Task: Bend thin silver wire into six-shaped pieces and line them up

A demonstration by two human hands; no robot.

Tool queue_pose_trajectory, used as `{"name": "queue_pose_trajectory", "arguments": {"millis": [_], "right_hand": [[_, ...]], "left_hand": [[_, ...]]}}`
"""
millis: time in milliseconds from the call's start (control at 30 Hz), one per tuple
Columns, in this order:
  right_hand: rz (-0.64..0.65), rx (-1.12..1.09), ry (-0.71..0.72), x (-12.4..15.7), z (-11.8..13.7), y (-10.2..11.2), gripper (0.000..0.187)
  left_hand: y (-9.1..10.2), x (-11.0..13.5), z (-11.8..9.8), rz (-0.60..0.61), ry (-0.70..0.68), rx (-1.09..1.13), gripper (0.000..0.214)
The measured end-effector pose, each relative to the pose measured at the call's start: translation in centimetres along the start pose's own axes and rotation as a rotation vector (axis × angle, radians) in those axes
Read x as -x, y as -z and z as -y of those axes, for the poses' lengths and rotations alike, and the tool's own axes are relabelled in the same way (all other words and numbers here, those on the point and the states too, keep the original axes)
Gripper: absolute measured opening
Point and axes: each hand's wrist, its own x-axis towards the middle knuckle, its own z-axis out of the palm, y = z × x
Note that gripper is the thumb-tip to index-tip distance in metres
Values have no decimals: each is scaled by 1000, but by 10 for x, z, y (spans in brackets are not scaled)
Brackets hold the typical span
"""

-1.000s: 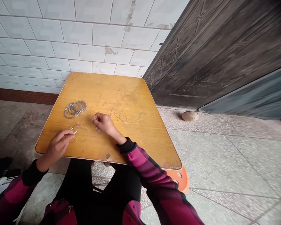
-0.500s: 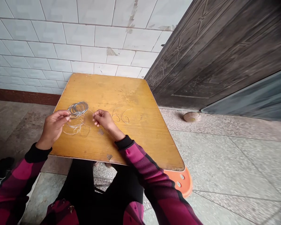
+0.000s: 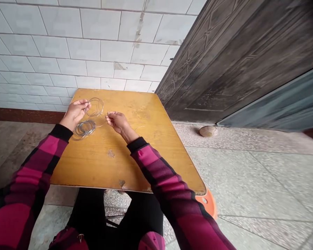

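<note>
My left hand (image 3: 75,113) is closed in a pinch on a loose bundle of looped thin wire (image 3: 103,104), raised over the far left part of the wooden table (image 3: 146,156). Just right of that bundle, my right hand (image 3: 118,122) has its thumb and fingers pressed together on a thin wire end. Below and between the hands, a thicker coil of silvery wire (image 3: 85,130) lies on the tabletop. A short curved wire (image 3: 140,127) shows beside my right wrist, partly hidden by it.
A white tiled wall (image 3: 99,52) stands behind the table, and a dark carved door (image 3: 211,76) is to the right. An orange stool (image 3: 210,205) shows under the near right corner. A worn ball (image 3: 208,131) rests on the floor.
My left hand has moved up and away from me, lifting the loose wire bundle off the table past the coil. My right hand has shifted slightly farther from me.
</note>
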Motion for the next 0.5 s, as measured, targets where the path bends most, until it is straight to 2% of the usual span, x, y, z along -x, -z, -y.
{"name": "queue_pose_trajectory", "arguments": {"millis": [100, 233, 367, 500], "right_hand": [[-4, -9, -43, -22, 13, 1, 20], [101, 38, -80, -41, 14, -1, 16], [52, 251, -40, -53, 1, -8, 17], [11, 370, -79, -66, -8, -7, 24]], "left_hand": [[-11, -30, 7, -89, 3, -3, 25], [-13, -58, 15, -175, -20, 10, 27], [-5, -80, 20, -287, -59, 3, 29], [10, -97, 29, -390, -107, -23, 28]]}}
